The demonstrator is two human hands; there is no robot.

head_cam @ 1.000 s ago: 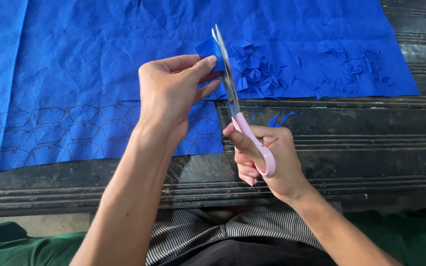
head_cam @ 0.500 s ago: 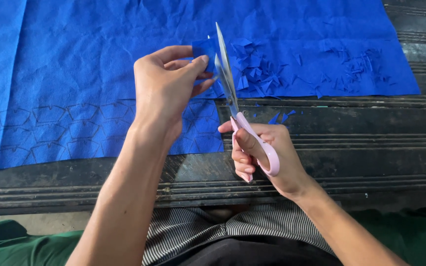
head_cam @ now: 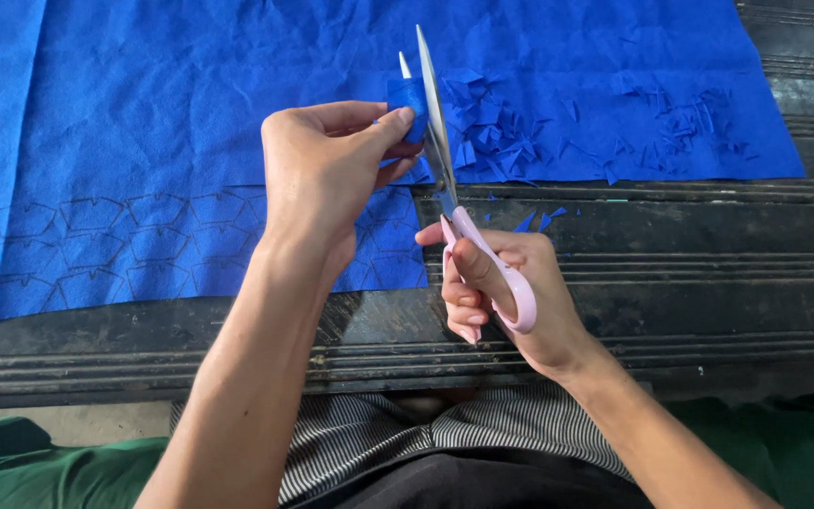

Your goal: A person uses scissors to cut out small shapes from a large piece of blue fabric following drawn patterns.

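Blue scrap (head_cam: 408, 95) half hidden behind scissors (head_cam: 445, 160).

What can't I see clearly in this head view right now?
- Small blue piece: mostly covered by the left hand fingers; its shape is unclear.
- Scissors: handle loops hidden inside the right hand.
- Drawn outlines on the blue sheet: cut off at the left edge, partly behind the left arm.
- Scraps: too small to count.
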